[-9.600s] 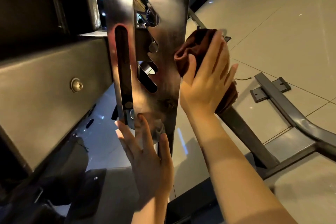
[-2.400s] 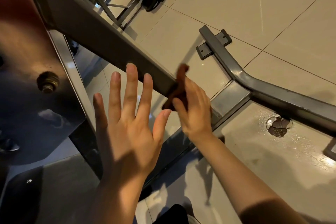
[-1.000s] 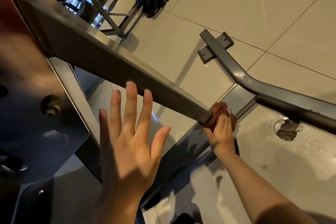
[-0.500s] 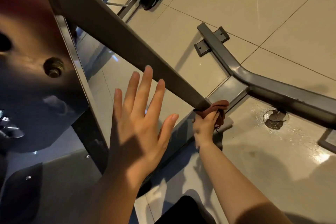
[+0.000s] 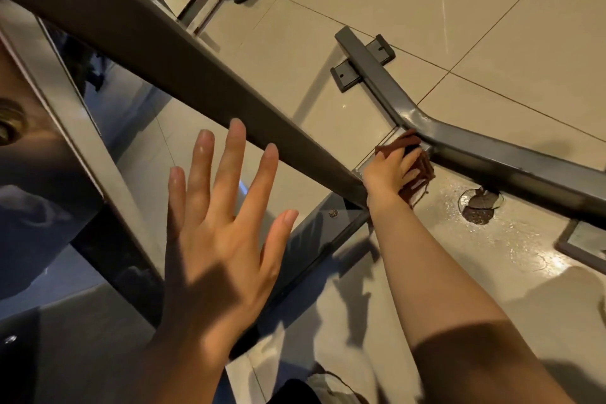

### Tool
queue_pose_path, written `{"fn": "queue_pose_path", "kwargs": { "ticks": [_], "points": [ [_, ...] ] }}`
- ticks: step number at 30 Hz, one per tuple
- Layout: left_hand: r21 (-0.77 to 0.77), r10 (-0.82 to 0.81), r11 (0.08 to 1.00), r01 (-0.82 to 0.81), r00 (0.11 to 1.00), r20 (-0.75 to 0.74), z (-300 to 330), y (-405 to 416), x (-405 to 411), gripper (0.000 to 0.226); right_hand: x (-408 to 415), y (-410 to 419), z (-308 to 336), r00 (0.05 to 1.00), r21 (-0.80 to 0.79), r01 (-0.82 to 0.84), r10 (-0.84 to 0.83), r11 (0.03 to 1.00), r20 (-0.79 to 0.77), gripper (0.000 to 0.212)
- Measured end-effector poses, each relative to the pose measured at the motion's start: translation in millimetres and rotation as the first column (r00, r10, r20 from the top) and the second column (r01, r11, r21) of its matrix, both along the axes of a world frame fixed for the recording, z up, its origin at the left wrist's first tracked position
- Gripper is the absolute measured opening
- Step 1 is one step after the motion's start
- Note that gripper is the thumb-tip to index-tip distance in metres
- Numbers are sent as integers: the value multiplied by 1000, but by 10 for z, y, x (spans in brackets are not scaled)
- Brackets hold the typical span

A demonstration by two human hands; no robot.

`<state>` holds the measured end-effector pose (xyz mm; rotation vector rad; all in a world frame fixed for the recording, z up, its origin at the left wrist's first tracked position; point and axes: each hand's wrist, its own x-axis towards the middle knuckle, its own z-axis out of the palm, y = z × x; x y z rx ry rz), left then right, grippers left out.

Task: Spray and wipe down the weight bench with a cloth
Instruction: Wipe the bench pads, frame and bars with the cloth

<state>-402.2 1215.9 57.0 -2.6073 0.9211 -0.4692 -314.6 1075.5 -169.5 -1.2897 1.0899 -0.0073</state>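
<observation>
Steel tubing of the weight bench (image 5: pixel 183 52) fills the view: a thick slanted strut runs just above the left hand's fingertips and down to a joint beside the right wrist, and the angled floor bar (image 5: pixel 492 154) lies just beyond the right fingers. By the look of it this frame is heavy, rigid and smooth-painted, so it should stay put under pressure and needs no holding, only rubbing along each face. The tiled floor (image 5: pixel 426 10) around it is glossy and wet-looking near the right hand, likely slippery.

The left hand (image 5: pixel 216 239) hovers flat with fingers spread and straight, gripping nothing and apparently touching nothing.

The right hand (image 5: pixel 390 170) presses down with fingers (image 5: pixel 410 161) only slightly bent over the cloth (image 5: pixel 423 170), which sits bunched under the palm at the junction of the floor bar, its edges poking out past the fingertips. The brown cloth looks light, soft and limp; it is best handled as a wad under the palm, fingers pinning its front edge so that it does not slide free on the slick paint.
</observation>
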Motion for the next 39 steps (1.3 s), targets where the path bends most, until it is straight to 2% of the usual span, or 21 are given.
{"fn": "queue_pose_path", "kwargs": {
  "ticks": [5,7,11,14,17,22,24,27,29,31,33,35,39],
  "points": [
    [4,32,999,-32,999,-15,-36,-31,33,62,-44,79,-108,1000,-78,21,-20,997,17,52],
    [7,37,999,-37,999,-17,-51,-19,40,62,-94,119,-165,998,-67,2,2,998,62,45],
    [38,31,999,-32,999,19,-81,-12,81,61,-244,282,-190,985,-8,64,-62,998,160,38],
    [69,38,997,-42,997,62,-106,-70,104,61,-323,262,-212,987,-83,57,-44,995,153,33],
    [52,37,998,-40,997,63,-110,-94,92,61,-287,125,-276,989,-218,-26,57,976,139,30],
    [46,59,997,-62,997,56,-113,-107,82,59,-139,-10,-302,977,-401,-207,213,893,-29,33],
    [44,66,997,-68,996,53,-127,-114,82,60,-209,16,-276,980,-452,-159,197,878,38,39],
    [41,67,997,-69,996,51,-141,-119,95,60,-428,31,-251,970,-406,84,18,910,241,38],
    [44,66,997,-68,996,56,-148,-121,108,60,-460,-24,-280,971,-314,202,-147,928,191,46],
    [44,69,997,-71,996,55,-150,-126,100,60,-370,-78,-314,986,-184,164,-162,969,26,63],
    [41,67,997,-68,997,44,-145,-122,100,61,-264,-59,-280,993,-104,92,-98,990,-58,73],
    [42,70,997,-71,997,38,-141,-112,105,60,-229,42,-226,993,-105,80,-88,991,-73,76],
    [50,74,996,-76,997,30,-142,-118,104,60,-361,282,-178,994,-36,110,-110,993,-8,65]
  ]
}}
